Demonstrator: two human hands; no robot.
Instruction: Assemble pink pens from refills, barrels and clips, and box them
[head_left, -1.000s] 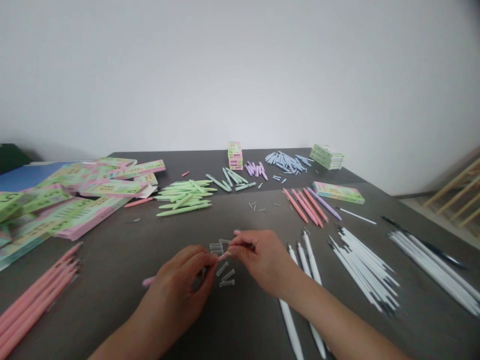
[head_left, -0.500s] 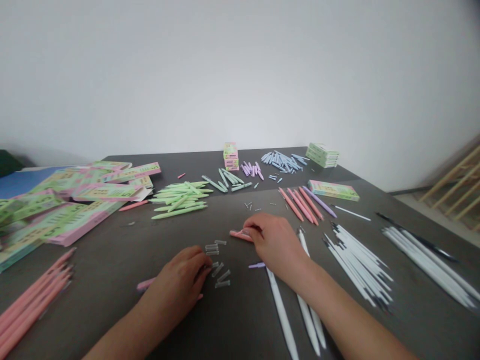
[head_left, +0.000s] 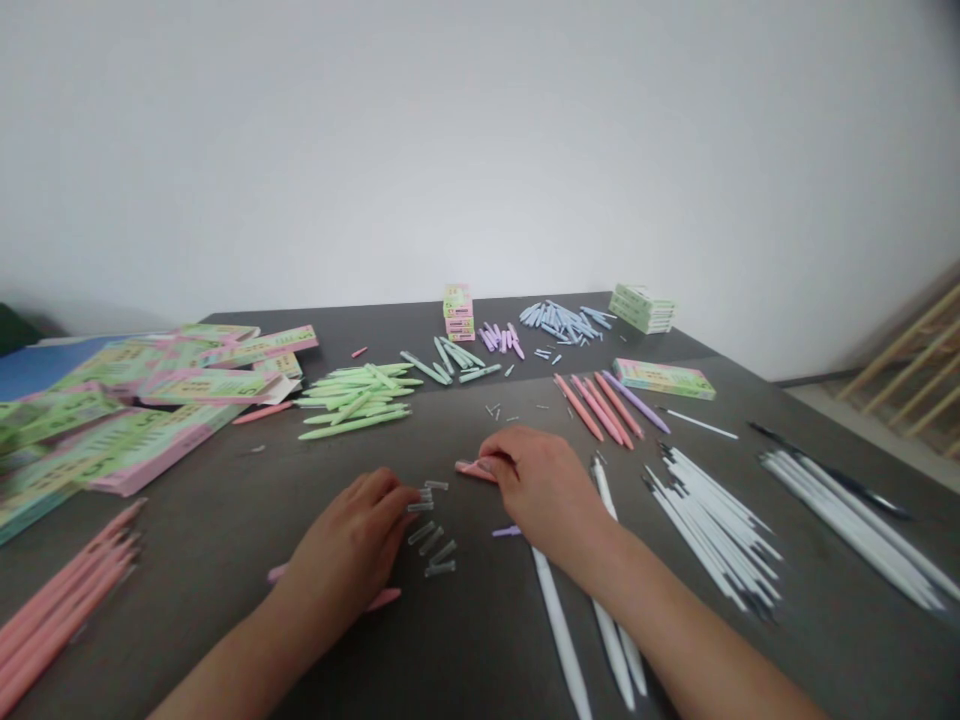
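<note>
My right hand point(head_left: 536, 485) is closed on a short pink pen part point(head_left: 474, 470), whose end sticks out to the left of the fingers. Thumb and fingertips of my left hand point(head_left: 360, 535) are pressed together at the upper end of a group of small clear pieces point(head_left: 431, 540); whether they grip one is too small to tell. A pink pen piece point(head_left: 385, 599) shows partly from beneath my left hand. The small purple part point(head_left: 506, 531) lies just below my right hand, near white pens point(head_left: 559, 630) that run under the right forearm.
Pink barrels point(head_left: 67, 610) lie at lower left, flat boxes point(head_left: 172, 430) behind them. Green pens point(head_left: 356, 400), blue parts point(head_left: 566, 322) and red pens point(head_left: 600, 408) lie farther back. White refills point(head_left: 712, 530) spread at the right, beside long white rods point(head_left: 847, 530).
My left hand has moved up and slightly left, from beside the middle clear pieces to the upper ones, uncovering more of the pink piece beneath. My right hand keeps its hold, barely shifted.
</note>
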